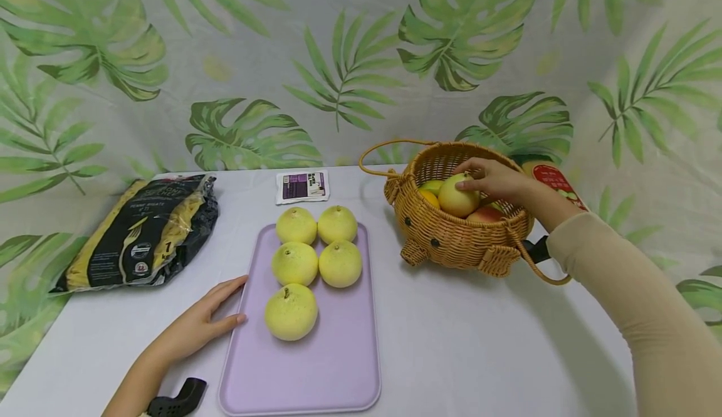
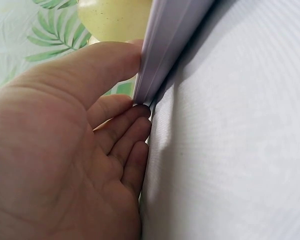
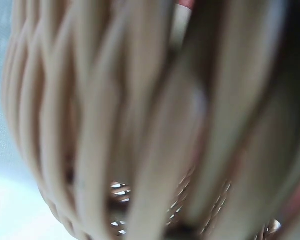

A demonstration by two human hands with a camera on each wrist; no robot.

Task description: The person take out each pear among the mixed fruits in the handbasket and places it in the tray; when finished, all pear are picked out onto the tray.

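My right hand (image 1: 496,182) reaches into a pig-shaped wicker basket (image 1: 451,241) and grips a yellow pear (image 1: 458,196) from above. Other fruit lies around that pear, including an orange-yellow one (image 1: 430,199) and a reddish one (image 1: 485,214). The right wrist view is filled by blurred basket weave (image 3: 105,120); the hand is hidden there. My left hand (image 1: 197,323) rests at the left edge of a lilac tray (image 1: 338,367), fingertips and thumb touching its rim. The left wrist view has the thumb against the tray's side (image 2: 160,45). Several round yellow pears (image 1: 291,311) sit on the tray's far part.
A black-and-yellow bag of penne (image 1: 141,235) lies at the left. Behind the tray is a small white-and-purple packet (image 1: 303,186). A package with a red label (image 1: 555,182) stands behind the basket. Leaf-patterned cloth (image 1: 350,135) hangs along the back of the white table (image 1: 451,354).
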